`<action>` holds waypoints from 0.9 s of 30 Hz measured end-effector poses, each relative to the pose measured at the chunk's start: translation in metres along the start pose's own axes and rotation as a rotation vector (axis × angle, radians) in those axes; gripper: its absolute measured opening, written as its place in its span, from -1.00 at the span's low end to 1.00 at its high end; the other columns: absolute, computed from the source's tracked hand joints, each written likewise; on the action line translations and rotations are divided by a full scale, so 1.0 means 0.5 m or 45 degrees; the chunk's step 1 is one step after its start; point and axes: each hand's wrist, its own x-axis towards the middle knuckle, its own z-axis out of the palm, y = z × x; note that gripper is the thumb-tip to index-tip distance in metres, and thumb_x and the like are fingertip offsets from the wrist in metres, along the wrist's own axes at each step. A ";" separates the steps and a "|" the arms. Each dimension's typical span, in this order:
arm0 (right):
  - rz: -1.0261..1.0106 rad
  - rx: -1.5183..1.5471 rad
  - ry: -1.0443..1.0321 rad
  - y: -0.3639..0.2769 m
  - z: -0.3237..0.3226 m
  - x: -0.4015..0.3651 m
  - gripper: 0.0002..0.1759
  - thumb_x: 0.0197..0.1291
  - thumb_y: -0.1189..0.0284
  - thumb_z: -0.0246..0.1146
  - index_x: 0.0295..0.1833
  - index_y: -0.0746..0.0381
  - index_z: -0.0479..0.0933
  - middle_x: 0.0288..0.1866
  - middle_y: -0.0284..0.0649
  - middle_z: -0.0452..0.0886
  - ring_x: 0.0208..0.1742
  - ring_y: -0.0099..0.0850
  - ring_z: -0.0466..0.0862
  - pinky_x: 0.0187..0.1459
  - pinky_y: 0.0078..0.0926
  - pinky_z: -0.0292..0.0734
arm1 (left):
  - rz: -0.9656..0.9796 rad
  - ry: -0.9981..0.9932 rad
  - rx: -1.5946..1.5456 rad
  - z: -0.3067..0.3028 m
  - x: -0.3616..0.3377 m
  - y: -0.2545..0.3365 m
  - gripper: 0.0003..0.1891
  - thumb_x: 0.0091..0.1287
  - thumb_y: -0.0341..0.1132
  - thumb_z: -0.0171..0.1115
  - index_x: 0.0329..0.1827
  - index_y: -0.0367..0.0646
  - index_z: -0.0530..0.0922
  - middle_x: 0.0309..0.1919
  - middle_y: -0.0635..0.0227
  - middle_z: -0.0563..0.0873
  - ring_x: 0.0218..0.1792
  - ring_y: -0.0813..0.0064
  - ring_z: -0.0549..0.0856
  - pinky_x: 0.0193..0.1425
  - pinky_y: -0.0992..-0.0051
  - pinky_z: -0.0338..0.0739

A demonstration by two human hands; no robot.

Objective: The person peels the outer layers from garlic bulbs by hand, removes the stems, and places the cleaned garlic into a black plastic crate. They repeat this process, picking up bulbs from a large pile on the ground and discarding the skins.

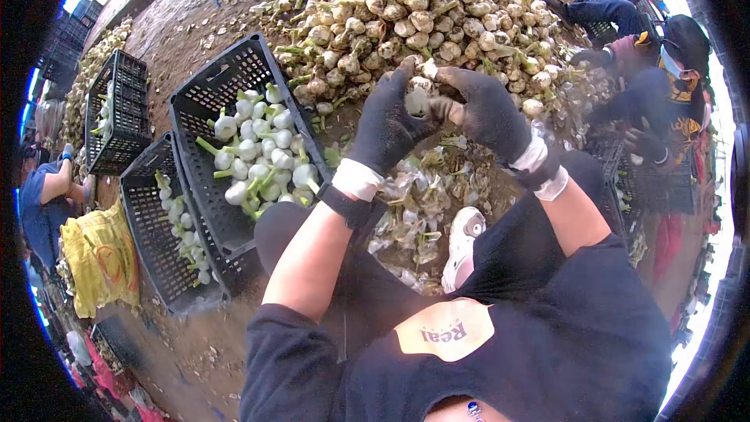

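bright daylight, blown-out glare at side edges, curved fisheye distortion, black corners

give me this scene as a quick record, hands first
left hand: gloved, fingers near small pale piece, grip unclear
right hand: gloved, nearly meeting left
ahead: heap of soil-marked garlic bulbs
left side: two black crates holding cleaner bulbs
beyond crates: yellow sack
between legs: loose peelings
right side: another person
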 end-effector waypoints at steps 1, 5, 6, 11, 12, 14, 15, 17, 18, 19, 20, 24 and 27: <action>-0.065 -0.125 0.078 0.012 0.012 -0.004 -0.63 0.27 0.30 0.23 0.06 0.33 0.60 -0.06 0.08 0.68 0.04 0.00 0.67 0.04 -0.22 0.56 | 0.000 -0.004 0.000 -0.002 -0.001 0.005 -0.21 -0.03 -0.29 0.56 0.30 -0.31 0.40 0.00 -0.09 0.63 0.02 0.02 0.65 0.14 0.30 0.53; 0.108 0.298 0.135 0.084 0.034 -0.007 -0.66 0.39 0.30 0.23 0.09 0.35 0.59 -0.26 -0.27 0.71 -0.25 -0.49 0.69 -0.21 -0.51 0.56 | -0.130 -0.003 -0.268 -0.007 0.000 0.016 -0.22 0.01 -0.32 0.55 0.33 -0.31 0.38 0.06 -0.01 0.62 0.08 0.18 0.64 0.21 0.34 0.50; 0.385 0.463 0.030 0.075 0.026 -0.010 -0.56 0.43 0.14 0.17 0.08 0.32 0.61 -0.26 -0.32 0.69 -0.27 -0.52 0.69 -0.23 -0.53 0.59 | -0.210 0.016 -0.446 -0.005 0.000 0.022 -0.20 0.01 -0.34 0.55 0.36 -0.30 0.36 0.11 0.04 0.60 0.13 0.25 0.62 0.24 0.36 0.48; 0.417 1.054 0.163 0.060 0.037 -0.014 -0.30 0.36 -0.18 0.07 0.12 0.27 0.57 -0.26 -0.36 0.64 -0.35 -0.55 0.64 -0.31 -0.54 0.60 | -0.047 0.042 -0.821 0.010 -0.012 0.022 -0.10 0.00 -0.49 0.50 0.47 -0.24 0.24 0.30 0.16 0.44 0.29 0.31 0.47 0.40 0.35 0.35; 0.585 1.091 0.084 0.027 0.017 -0.011 -0.30 0.35 -0.19 0.07 0.13 0.27 0.57 -0.25 -0.36 0.64 -0.35 -0.56 0.63 -0.31 -0.54 0.59 | -0.046 0.037 -0.784 0.010 -0.011 0.031 -0.11 0.00 -0.52 0.47 0.47 -0.23 0.23 0.28 0.15 0.45 0.29 0.31 0.46 0.41 0.35 0.34; 0.634 1.212 0.016 -0.006 0.006 -0.016 -0.39 0.37 -0.08 0.14 0.13 0.27 0.55 -0.25 -0.37 0.63 -0.34 -0.60 0.61 -0.32 -0.56 0.58 | 0.039 0.004 -0.626 0.010 -0.005 0.039 -0.12 -0.01 -0.57 0.40 0.46 -0.23 0.23 0.24 0.14 0.46 0.27 0.31 0.46 0.41 0.33 0.33; 0.629 1.224 0.030 0.007 0.014 -0.015 -0.39 0.37 -0.08 0.14 0.13 0.27 0.55 -0.25 -0.37 0.63 -0.34 -0.60 0.61 -0.32 -0.56 0.58 | 0.045 -0.011 -0.618 0.017 -0.004 0.038 -0.12 -0.01 -0.57 0.40 0.46 -0.23 0.23 0.24 0.14 0.46 0.27 0.31 0.46 0.41 0.33 0.33; 0.236 1.181 0.165 0.042 0.040 -0.006 -0.55 0.39 0.10 0.20 0.09 0.28 0.55 -0.20 -0.38 0.65 -0.29 -0.64 0.62 -0.30 -0.62 0.57 | 0.113 0.136 -0.385 0.029 -0.008 0.033 -0.13 -0.01 -0.59 0.38 0.46 -0.24 0.23 0.21 0.14 0.46 0.27 0.30 0.47 0.41 0.31 0.33; 0.466 1.527 0.147 0.007 0.017 -0.005 -0.61 0.39 0.24 0.23 0.15 0.30 0.53 -0.15 -0.37 0.65 -0.23 -0.65 0.64 -0.24 -0.70 0.57 | 0.043 0.120 -0.360 0.019 -0.008 0.036 -0.14 0.01 -0.56 0.43 0.45 -0.24 0.24 0.22 0.14 0.45 0.26 0.30 0.48 0.38 0.32 0.37; 0.456 1.542 0.147 0.021 0.023 -0.004 -0.61 0.39 0.24 0.23 0.15 0.30 0.53 -0.15 -0.37 0.65 -0.23 -0.65 0.64 -0.24 -0.70 0.57 | 0.046 0.116 -0.343 0.016 -0.005 0.036 -0.14 0.01 -0.56 0.43 0.45 -0.24 0.24 0.22 0.14 0.45 0.26 0.30 0.48 0.38 0.32 0.37; 0.403 1.336 0.202 0.046 0.033 -0.005 -0.60 0.40 0.24 0.22 0.17 0.30 0.52 -0.13 -0.37 0.65 -0.20 -0.64 0.65 -0.20 -0.71 0.58 | -0.086 0.106 -0.380 0.012 -0.001 0.037 -0.14 0.02 -0.52 0.48 0.44 -0.24 0.24 0.21 0.15 0.46 0.24 0.31 0.49 0.36 0.33 0.39; 0.332 1.289 0.182 0.006 0.015 -0.005 -0.56 0.40 0.20 0.21 0.18 0.31 0.51 -0.08 -0.32 0.66 -0.10 -0.58 0.64 -0.06 -0.58 0.58 | -0.189 0.165 -0.547 0.004 0.014 0.037 -0.14 -0.01 -0.39 0.60 0.38 -0.25 0.30 0.14 0.20 0.52 0.16 0.37 0.54 0.30 0.37 0.45; 0.178 0.992 0.189 -0.009 0.011 -0.007 -0.69 0.34 0.25 0.22 -0.02 0.28 0.60 -0.13 -0.30 0.68 -0.09 -0.53 0.60 -0.03 -0.50 0.50 | -0.145 0.242 -0.441 0.010 0.017 0.040 -0.12 -0.08 -0.39 0.63 0.36 -0.24 0.35 0.14 0.18 0.53 0.13 0.31 0.57 0.27 0.35 0.47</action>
